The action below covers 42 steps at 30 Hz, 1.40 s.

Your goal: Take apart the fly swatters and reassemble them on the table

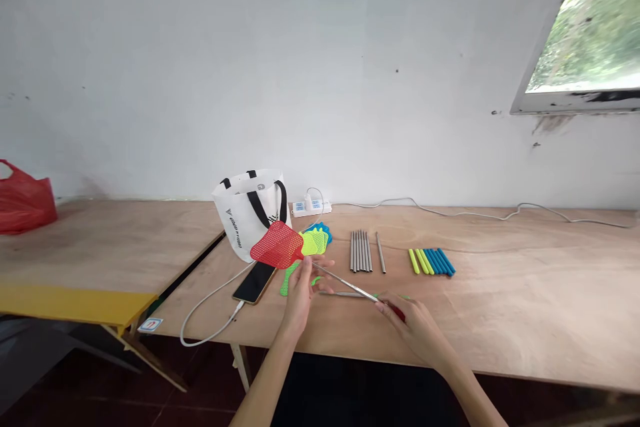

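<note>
A red fly swatter (278, 245) is held slanting above the table, its mesh head up to the left and its metal rod running down to the right. My left hand (301, 285) pinches its neck, where head and rod meet, with the other fingers spread. Around the red handle end, my right hand (413, 322) is closed, and most of that handle is hidden. Beneath, a green fly swatter (290, 278) lies on the table, partly covered by my hands. Yellow swatter heads (314, 241) and blue swatter heads (324, 229) overlap behind the red one.
Several metal rods (361, 252) lie side by side, one rod (381, 253) apart. Yellow handles (421, 261) and blue handles (442, 262) are lined up right. A phone (255, 282) on a cable, a white bag (233, 223) and a power strip (312, 207) occupy the left.
</note>
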Motion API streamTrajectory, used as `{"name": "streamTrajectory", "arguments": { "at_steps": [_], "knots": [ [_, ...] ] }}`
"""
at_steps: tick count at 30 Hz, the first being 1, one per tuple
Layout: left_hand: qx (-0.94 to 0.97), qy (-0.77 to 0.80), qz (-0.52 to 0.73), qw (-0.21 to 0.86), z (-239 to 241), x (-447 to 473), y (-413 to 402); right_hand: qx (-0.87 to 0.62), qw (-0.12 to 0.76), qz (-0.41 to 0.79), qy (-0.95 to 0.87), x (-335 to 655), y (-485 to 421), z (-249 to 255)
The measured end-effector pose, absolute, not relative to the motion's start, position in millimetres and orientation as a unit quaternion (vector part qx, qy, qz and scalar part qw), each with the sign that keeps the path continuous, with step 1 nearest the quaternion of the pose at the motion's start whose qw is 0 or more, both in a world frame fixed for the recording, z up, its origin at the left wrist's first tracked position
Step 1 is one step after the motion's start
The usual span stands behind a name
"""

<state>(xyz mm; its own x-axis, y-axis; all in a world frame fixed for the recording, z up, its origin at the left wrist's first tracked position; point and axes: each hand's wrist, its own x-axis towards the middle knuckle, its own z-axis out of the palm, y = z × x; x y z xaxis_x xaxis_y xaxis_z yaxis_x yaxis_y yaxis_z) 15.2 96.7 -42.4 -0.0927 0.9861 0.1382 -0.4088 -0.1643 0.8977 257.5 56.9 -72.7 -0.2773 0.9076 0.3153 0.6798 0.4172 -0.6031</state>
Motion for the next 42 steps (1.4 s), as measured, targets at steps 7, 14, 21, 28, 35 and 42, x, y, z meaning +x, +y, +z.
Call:
{"name": "streamTrajectory", "arguments": {
  "at_steps": [7, 14, 21, 28, 35, 42],
  "knots": [
    [0.449, 0.371, 0.608, 0.540, -50.2, 43.2, 84.7, -0.515, 0.308, 0.178, -0.780, 260.7, 52.5, -63.7],
    [0.432, 0.354, 0.608, 0.564, -67.6, 62.1, 80.6, -0.523, 0.305, 0.084, -0.792, 252.3, 51.7, -65.3],
    [0.493, 0.346, 0.556, 0.572, -72.3, 61.8, 80.8, -0.535, 0.303, 0.052, -0.787, 249.4, 52.5, -70.3],
    [0.486, 0.351, 0.554, 0.578, -81.6, 74.4, 74.0, -0.521, 0.311, 0.026, -0.795, 245.9, 50.5, -74.2],
    [0.476, 0.339, 0.532, 0.613, -80.0, 77.5, 68.5, -0.511, 0.348, 0.032, -0.785, 236.3, 49.6, -80.2],
    [0.462, 0.358, 0.539, 0.607, -69.4, 61.1, 79.9, -0.537, 0.316, 0.026, -0.782, 251.7, 53.7, -70.5]
  ]
}}
